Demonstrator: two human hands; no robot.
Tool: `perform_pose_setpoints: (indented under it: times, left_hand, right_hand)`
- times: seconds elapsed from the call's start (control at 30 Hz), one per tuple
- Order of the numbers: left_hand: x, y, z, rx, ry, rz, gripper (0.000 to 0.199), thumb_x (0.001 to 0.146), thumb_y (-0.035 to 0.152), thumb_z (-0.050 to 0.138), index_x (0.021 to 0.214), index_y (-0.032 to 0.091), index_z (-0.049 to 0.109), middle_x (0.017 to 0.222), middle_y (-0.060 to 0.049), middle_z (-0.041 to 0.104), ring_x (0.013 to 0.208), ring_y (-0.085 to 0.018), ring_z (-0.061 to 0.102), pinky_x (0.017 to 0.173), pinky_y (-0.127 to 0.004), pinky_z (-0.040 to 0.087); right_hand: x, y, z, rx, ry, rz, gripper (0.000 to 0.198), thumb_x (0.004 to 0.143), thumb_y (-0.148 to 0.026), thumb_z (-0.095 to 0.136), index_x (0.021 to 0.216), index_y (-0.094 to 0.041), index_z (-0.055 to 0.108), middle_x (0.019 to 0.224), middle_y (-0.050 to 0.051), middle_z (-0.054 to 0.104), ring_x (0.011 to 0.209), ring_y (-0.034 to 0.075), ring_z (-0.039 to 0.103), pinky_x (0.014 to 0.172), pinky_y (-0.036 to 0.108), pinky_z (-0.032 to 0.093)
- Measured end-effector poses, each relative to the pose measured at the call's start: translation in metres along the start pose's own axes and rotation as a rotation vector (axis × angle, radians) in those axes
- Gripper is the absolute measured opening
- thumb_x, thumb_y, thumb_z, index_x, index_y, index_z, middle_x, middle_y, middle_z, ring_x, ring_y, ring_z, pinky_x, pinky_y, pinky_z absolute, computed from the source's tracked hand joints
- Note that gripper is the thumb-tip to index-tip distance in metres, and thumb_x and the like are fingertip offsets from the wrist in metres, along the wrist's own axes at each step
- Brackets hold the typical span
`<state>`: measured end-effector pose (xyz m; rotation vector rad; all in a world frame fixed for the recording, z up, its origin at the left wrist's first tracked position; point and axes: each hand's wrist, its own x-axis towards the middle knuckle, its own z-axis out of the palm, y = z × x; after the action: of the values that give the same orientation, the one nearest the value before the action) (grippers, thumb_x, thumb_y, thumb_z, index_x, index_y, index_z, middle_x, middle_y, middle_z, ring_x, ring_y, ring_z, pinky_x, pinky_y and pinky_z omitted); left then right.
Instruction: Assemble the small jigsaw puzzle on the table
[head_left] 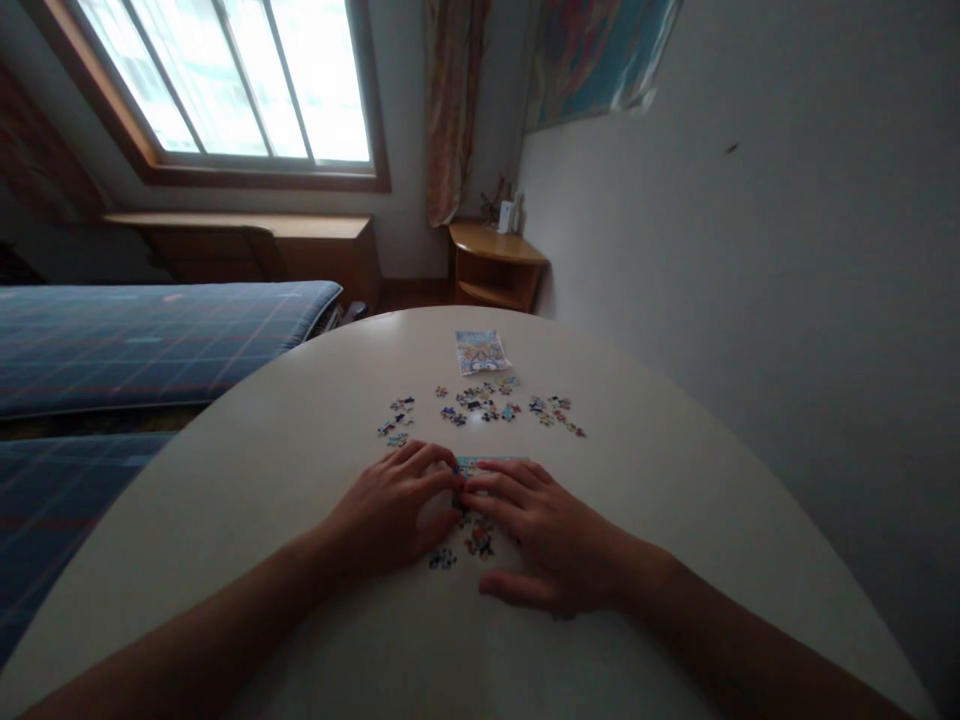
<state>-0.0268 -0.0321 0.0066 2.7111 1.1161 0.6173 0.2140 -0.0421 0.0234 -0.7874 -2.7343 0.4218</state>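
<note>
A partly joined jigsaw puzzle (493,461) lies on the table in front of me, its light-blue far edge showing above my fingers. My left hand (397,505) rests at its left side, fingers bent with the tips on the pieces and the thumb apart. My right hand (544,530) lies over its right part, fingers stretched out to the left and the thumb spread toward me. The fingertips of both hands nearly meet and hide much of the puzzle. Between the hands are more puzzle pieces (478,538), with a small cluster (442,559) near my left thumb.
Loose pieces lie beyond my hands in a left group (397,420), a middle group (480,401) and a right group (556,412). A printed picture sheet (481,352) lies behind them on the round white table (660,440). A mattress (150,345) stands left, a wall (750,250) right.
</note>
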Motion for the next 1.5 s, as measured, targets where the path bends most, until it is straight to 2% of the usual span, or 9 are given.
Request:
perform_pose_setpoints:
  times: [0.23, 0.4, 0.6, 0.77, 0.97, 1.2, 1.5]
  left_hand:
    - [-0.001, -0.002, -0.001, -0.069, -0.020, -0.022, 0.021, 0.090, 0.023, 0.056, 0.109, 0.026, 0.064, 0.116, -0.004, 0.063, 0.107, -0.022, 0.056, 0.096, -0.041, 0.049]
    - [-0.001, -0.005, -0.001, -0.098, -0.018, -0.044, 0.024, 0.088, 0.019, 0.057, 0.110, 0.024, 0.064, 0.115, -0.004, 0.064, 0.109, -0.022, 0.056, 0.097, -0.040, 0.049]
    - [0.000, -0.007, 0.002, -0.116, 0.011, -0.024, 0.018, 0.091, 0.021, 0.056, 0.105, 0.024, 0.065, 0.114, -0.005, 0.064, 0.106, -0.021, 0.057, 0.095, -0.040, 0.049]
    - [0.000, -0.008, 0.004, -0.097, 0.023, -0.018, 0.017, 0.090, 0.023, 0.058, 0.105, 0.025, 0.065, 0.115, -0.005, 0.064, 0.105, -0.022, 0.057, 0.095, -0.041, 0.049]
    - [0.000, -0.009, 0.004, -0.108, 0.030, -0.013, 0.017, 0.089, 0.022, 0.059, 0.105, 0.025, 0.066, 0.113, -0.005, 0.064, 0.105, -0.021, 0.058, 0.094, -0.039, 0.049]
    - [0.001, -0.010, 0.003, -0.122, 0.023, -0.022, 0.017, 0.090, 0.020, 0.057, 0.104, 0.024, 0.066, 0.113, -0.006, 0.064, 0.105, -0.021, 0.057, 0.094, -0.039, 0.049]
    - [0.000, -0.010, 0.004, -0.109, 0.020, -0.026, 0.017, 0.090, 0.020, 0.057, 0.104, 0.024, 0.066, 0.114, -0.005, 0.064, 0.105, -0.021, 0.057, 0.095, -0.039, 0.049]
  right_hand:
    - [0.001, 0.007, 0.005, -0.009, 0.144, -0.056, 0.030, 0.086, -0.039, 0.065, 0.110, -0.021, 0.063, 0.120, 0.005, 0.067, 0.126, 0.023, 0.050, 0.110, 0.040, 0.031]
    - [0.001, 0.007, 0.010, -0.029, 0.172, -0.071, 0.019, 0.086, -0.037, 0.068, 0.099, -0.024, 0.065, 0.112, 0.001, 0.068, 0.118, 0.020, 0.053, 0.106, 0.038, 0.033]
    - [-0.001, 0.006, 0.005, -0.029, 0.156, -0.045, 0.013, 0.084, -0.031, 0.068, 0.094, -0.024, 0.065, 0.106, 0.001, 0.068, 0.113, 0.021, 0.055, 0.104, 0.038, 0.035]
    - [-0.002, 0.007, 0.000, -0.043, 0.145, -0.053, 0.012, 0.082, -0.026, 0.068, 0.093, -0.022, 0.066, 0.102, 0.002, 0.068, 0.107, 0.021, 0.057, 0.101, 0.038, 0.038]
    - [-0.002, 0.000, 0.000, -0.035, 0.192, -0.094, 0.016, 0.086, -0.030, 0.064, 0.099, -0.021, 0.066, 0.101, 0.003, 0.068, 0.103, 0.020, 0.057, 0.098, 0.038, 0.039]
    - [-0.001, -0.019, 0.002, -0.059, -0.012, -0.186, 0.042, 0.091, -0.048, 0.058, 0.126, -0.025, 0.060, 0.115, 0.005, 0.064, 0.116, 0.025, 0.050, 0.105, 0.043, 0.034]
    - [-0.003, -0.012, -0.005, -0.052, -0.020, -0.185, 0.031, 0.090, -0.045, 0.060, 0.112, -0.025, 0.067, 0.113, 0.005, 0.064, 0.114, 0.024, 0.051, 0.104, 0.041, 0.036]
